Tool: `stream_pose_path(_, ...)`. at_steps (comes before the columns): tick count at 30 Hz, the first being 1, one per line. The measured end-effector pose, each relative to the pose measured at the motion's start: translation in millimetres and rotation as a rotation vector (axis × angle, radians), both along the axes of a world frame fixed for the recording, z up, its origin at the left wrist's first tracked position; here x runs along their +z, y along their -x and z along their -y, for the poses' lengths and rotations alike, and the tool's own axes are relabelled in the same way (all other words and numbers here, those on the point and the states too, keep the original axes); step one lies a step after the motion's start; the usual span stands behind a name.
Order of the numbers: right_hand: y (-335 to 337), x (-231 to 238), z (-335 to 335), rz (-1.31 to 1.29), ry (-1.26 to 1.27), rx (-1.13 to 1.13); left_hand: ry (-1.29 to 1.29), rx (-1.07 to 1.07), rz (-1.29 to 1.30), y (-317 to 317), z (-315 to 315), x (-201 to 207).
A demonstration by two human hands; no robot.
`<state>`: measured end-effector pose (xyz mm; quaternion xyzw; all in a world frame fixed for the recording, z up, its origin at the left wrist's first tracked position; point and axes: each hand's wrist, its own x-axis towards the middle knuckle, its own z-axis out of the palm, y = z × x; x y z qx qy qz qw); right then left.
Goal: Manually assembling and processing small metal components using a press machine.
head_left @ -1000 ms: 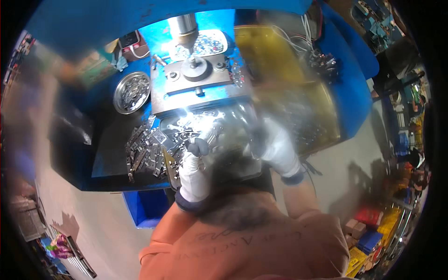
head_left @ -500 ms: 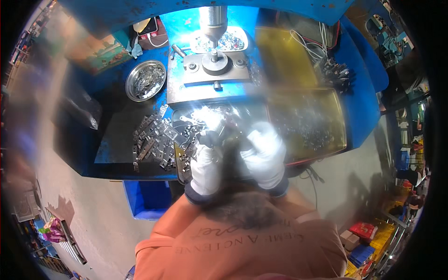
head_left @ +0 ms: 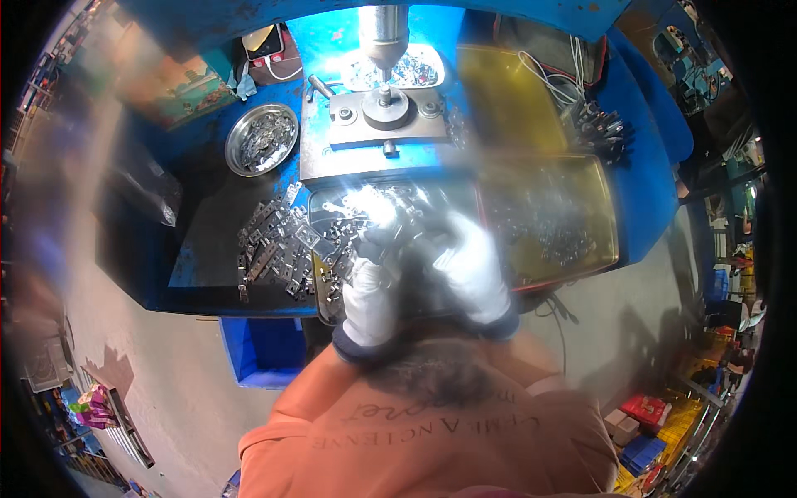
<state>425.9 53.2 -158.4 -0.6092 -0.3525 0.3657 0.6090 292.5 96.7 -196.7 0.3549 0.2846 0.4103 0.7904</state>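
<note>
- Left hand [head_left: 370,278], white-gloved, over the near left part of the dark tray [head_left: 457,197]; fingers curled, dark at the tips; cannot tell whether clamped on a piece.
- Right hand [head_left: 470,264], also gloved, just beside at the tray's right; motion-blurred, cannot tell whether fingers apart or together.
- Small metal pieces [head_left: 335,230] in the tray, ahead of and left of the left hand; glare over the middle.
- Left of the tray, on dark worktop [head_left: 203,257], a loose heap of metal parts [head_left: 270,253]; farther back, a round metal bowl [head_left: 235,151] of bits.
- Behind the tray, a press [head_left: 384,37] above a round block [head_left: 398,109] on a bolted plate.
- Right, yellow trays [head_left: 614,217]; small bits in the nearer one.
- Below the bench, blue bin [head_left: 266,353] on pale floor [head_left: 183,382]; crowded shelves at the far right.
- Compared with one second ago: right hand in closer to the left; bowl and press higher and farther right in view; heap much the same.
</note>
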Motion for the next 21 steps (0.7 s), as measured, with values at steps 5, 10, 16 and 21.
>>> stream_pose_path(5, -22.7, 6.4, -20.1, 0.061, -0.156, 0.274, -0.554, 0.052, -0.218, -10.5, -20.7, -0.3)
stream_pose_path(10, -45.4, 11.8, -85.4, 0.729, -0.438, 0.08, 0.187, -0.075, 0.681, -39.2, -98.8, -2.9)
stream_pose_path(16, -52.3, 13.2, -118.1, 1.395, -0.588, -0.149, -0.407, 0.285, 0.121, -61.3, -141.2, -10.9)
stream_pose_path(21, -56.8, -16.4, -129.8, 0.877, -0.473, 0.059, -0.839, 0.328, -0.355, -75.4, -118.7, 11.6)
